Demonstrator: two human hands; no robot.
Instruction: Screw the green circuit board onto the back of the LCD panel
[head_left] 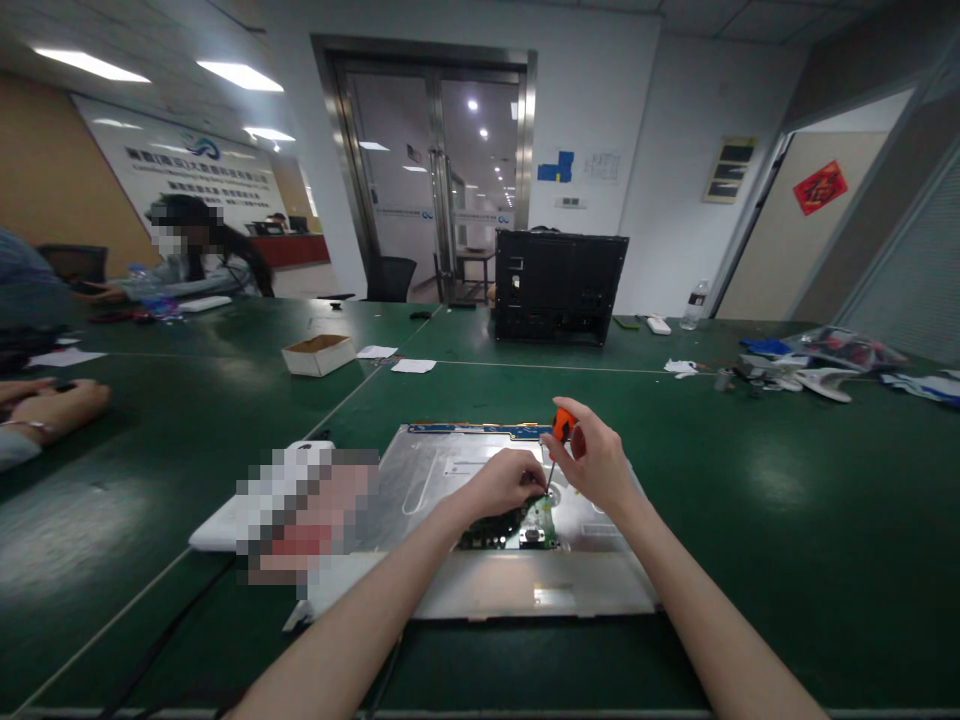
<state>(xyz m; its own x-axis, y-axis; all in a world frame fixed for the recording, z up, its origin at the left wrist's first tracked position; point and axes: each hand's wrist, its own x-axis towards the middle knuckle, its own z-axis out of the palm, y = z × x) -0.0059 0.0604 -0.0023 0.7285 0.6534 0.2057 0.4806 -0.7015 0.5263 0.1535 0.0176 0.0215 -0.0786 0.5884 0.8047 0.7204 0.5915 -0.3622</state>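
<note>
A silver metal display panel lies flat on the green table before me, with a narrow blue circuit strip along its far edge. On the panel sits a green circuit board, partly covered by my left hand. My right hand grips an orange and black screwdriver, held upright with its shaft pointing down to the board. Close beside the screwdriver's tip, the fingers of my left hand are pinched together. Whatever they hold is too small or hidden to make out.
A white object, partly blurred out, lies left of the panel near a black cable. Farther back stand an open small box and a black monitor housing. Assorted parts lie at right. Another person's hand rests at far left.
</note>
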